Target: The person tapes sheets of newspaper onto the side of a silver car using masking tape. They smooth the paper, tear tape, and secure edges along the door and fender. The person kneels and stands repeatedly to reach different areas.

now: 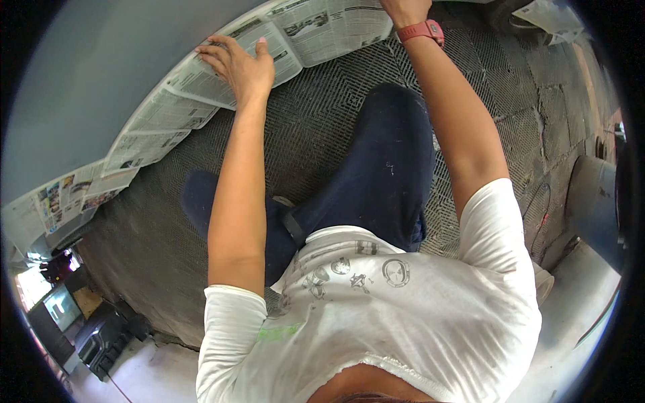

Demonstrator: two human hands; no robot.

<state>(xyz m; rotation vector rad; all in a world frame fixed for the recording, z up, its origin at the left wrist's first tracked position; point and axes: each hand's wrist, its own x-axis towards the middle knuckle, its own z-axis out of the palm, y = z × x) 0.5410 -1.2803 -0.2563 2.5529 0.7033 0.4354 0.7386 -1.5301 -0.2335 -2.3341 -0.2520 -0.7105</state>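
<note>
Sheets of newspaper (309, 30) run in a curved strip along the lower edge of a large smooth grey panel (101, 74). My left hand (247, 72) lies against the newspaper near the panel's edge, its fingers spread and nothing held in them. At the top of the view, my right hand (406, 9) reaches to the strip's right end. Its fingers are cut off by the picture's edge, so whether they grip anything is hidden. A red watch (420, 31) circles the right wrist.
Dark ribbed matting (322, 87) covers the floor around my bent legs (376, 168). Another newspaper piece (551, 20) hangs at the upper right. A dark, bulky case (104, 339) stands at lower left. A grey rounded object (591, 198) is at the right.
</note>
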